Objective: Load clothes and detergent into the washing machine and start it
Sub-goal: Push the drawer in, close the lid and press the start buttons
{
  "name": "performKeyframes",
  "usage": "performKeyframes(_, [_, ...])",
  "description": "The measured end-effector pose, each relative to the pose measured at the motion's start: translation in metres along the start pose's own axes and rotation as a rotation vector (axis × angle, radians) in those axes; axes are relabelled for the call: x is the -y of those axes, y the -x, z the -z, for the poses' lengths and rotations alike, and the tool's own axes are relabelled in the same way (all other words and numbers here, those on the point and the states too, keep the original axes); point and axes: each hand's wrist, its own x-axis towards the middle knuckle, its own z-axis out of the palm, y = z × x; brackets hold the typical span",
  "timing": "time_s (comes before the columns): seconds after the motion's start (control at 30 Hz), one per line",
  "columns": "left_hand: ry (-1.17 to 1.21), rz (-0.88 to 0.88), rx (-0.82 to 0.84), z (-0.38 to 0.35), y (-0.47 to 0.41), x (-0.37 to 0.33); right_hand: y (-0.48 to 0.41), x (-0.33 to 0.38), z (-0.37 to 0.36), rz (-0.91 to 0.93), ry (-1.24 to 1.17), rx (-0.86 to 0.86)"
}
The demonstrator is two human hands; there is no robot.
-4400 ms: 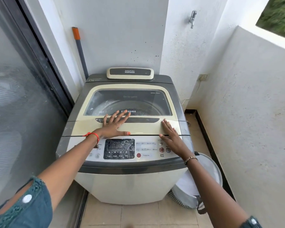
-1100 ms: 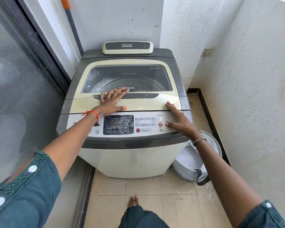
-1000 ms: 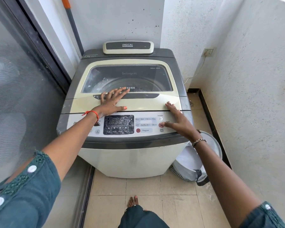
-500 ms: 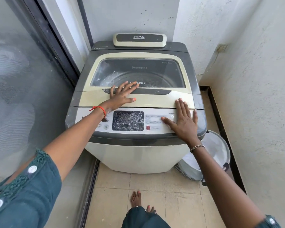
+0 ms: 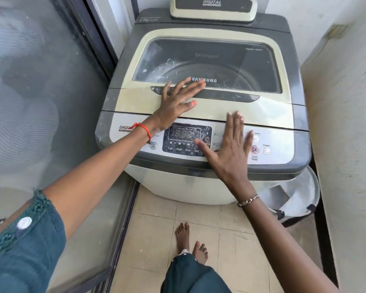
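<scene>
A top-loading washing machine [image 5: 178,182] stands before me with its cream lid [image 5: 251,112] down; the drum shows dimly through the lid's dark window. My left hand [image 5: 178,100] lies flat on the lid by the handle recess, fingers spread, holding nothing. Over the control panel [image 5: 187,138], my right hand [image 5: 230,149] is spread flat, its thumb toward the display and its fingers reaching the lid's front edge. The red start/pause button [image 5: 254,149] and the power button [image 5: 266,151] lie uncovered just right of that hand. No clothes or detergent are in sight.
A white laundry basket [image 5: 300,197] sits on the tiled floor at the machine's right, against the white wall [image 5: 347,123]. A glass sliding door [image 5: 40,102] runs along the left. My bare feet [image 5: 188,240] stand on the tiles in front.
My right hand has slid left along the control panel, off the start/pause button, and flattened out. The view has tipped down and come closer. My left hand has stayed on the lid.
</scene>
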Motion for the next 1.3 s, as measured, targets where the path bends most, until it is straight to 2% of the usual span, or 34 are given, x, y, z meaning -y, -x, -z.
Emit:
performKeyframes(0.3, [0.047, -0.043, -0.122, -0.006, 0.002, 0.003, -0.003, 0.018, -0.022, 0.065, 0.199, -0.038])
performKeyframes(0.47, [0.102, -0.05, -0.137, -0.006, 0.003, 0.003, 0.003, 0.025, -0.021, 0.062, 0.17, -0.05])
performKeyframes(0.67, [0.128, -0.04, -0.13, -0.006, 0.003, 0.001, 0.023, 0.046, -0.046, 0.313, 0.164, 0.003])
performKeyframes(0.8, [0.14, -0.043, -0.114, -0.004, 0.004, 0.001, 0.021, 0.058, -0.052, 0.52, 0.13, 0.142])
performKeyframes(0.87, [0.158, -0.039, -0.094, -0.003, 0.005, 0.001, 0.017, 0.056, -0.042, 0.616, -0.016, 0.273])
performKeyframes(0.93, [0.182, -0.028, -0.079, -0.002, 0.005, 0.0, 0.012, 0.046, -0.03, 0.678, -0.212, 0.479])
performKeyframes(1.0, [0.192, -0.022, -0.072, -0.002, 0.006, -0.001, 0.018, 0.039, -0.02, 0.615, -0.405, 0.666])
performKeyframes(1.03, [0.189, -0.022, -0.074, -0.002, 0.006, -0.002, 0.023, 0.036, -0.018, 0.531, -0.532, 0.66])
performKeyframes(1.07, [0.183, -0.022, -0.077, -0.002, 0.006, -0.002, 0.026, 0.035, -0.015, 0.43, -0.665, 0.573])
performKeyframes(1.13, [0.171, -0.025, -0.081, -0.002, 0.007, -0.002, 0.029, 0.034, -0.012, 0.254, -0.847, 0.26])
performKeyframes(1.2, [0.159, -0.028, -0.082, -0.002, 0.007, -0.002, 0.025, 0.029, -0.01, 0.182, -0.815, -0.047])
performKeyframes(1.23, [0.155, -0.026, -0.08, -0.002, 0.007, -0.003, 0.02, 0.025, -0.01, 0.181, -0.74, -0.141])
performKeyframes(1.3, [0.146, -0.019, -0.08, -0.002, 0.007, -0.003, 0.011, 0.022, -0.011, 0.184, -0.579, -0.209])
